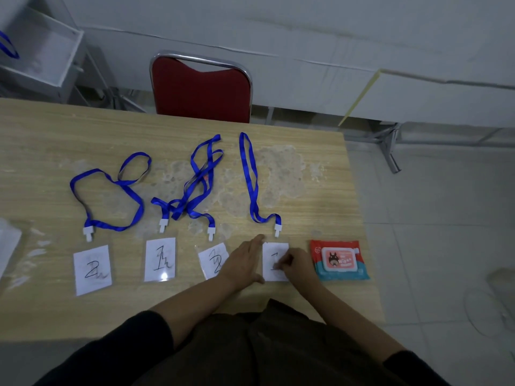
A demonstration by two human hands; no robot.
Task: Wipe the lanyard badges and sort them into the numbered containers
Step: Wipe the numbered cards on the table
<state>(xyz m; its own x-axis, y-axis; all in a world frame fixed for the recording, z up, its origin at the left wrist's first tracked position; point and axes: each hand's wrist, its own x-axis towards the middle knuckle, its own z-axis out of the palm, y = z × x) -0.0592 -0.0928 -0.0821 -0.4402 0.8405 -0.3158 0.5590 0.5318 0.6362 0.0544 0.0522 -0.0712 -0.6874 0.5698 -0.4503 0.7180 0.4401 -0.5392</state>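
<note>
Four badges are laid out in a row along the near part of the wooden table (pixel 55 129), and the wipes pack (pixel 340 260), red and teal, is taken here as the landmark. Just left of the pack lies the fourth badge (pixel 274 253), marked 1, and this is where the action is seen. The right hand (pixel 291 264) is placed on that badge, fingers curled and pinched together on its face; whether a wipe is held between them cannot be told. The left hand (pixel 245 260) is laid flat with straight, relaxed fingers, pressed along the badge's left edge and partly over the third badge (pixel 213 260), marked 2.

Further left of the pack the second badge (pixel 160 259), marked 1, is found, and furthest from the pack the first badge (pixel 92 270), marked 2. Scribbled marks are seen beside the numbers on these three cards.

Each badge is clipped to a blue lanyard (pixel 249 174) stretched away from the pack's row toward the far edge of the table; the two middle lanyards are tangled across one another. Beyond the far edge, up and left of the pack, a red chair (pixel 200 90) is parked. Far to the upper left of the pack a clear container (pixel 41 51) is glimpsed, a blue strap at its edge
</note>
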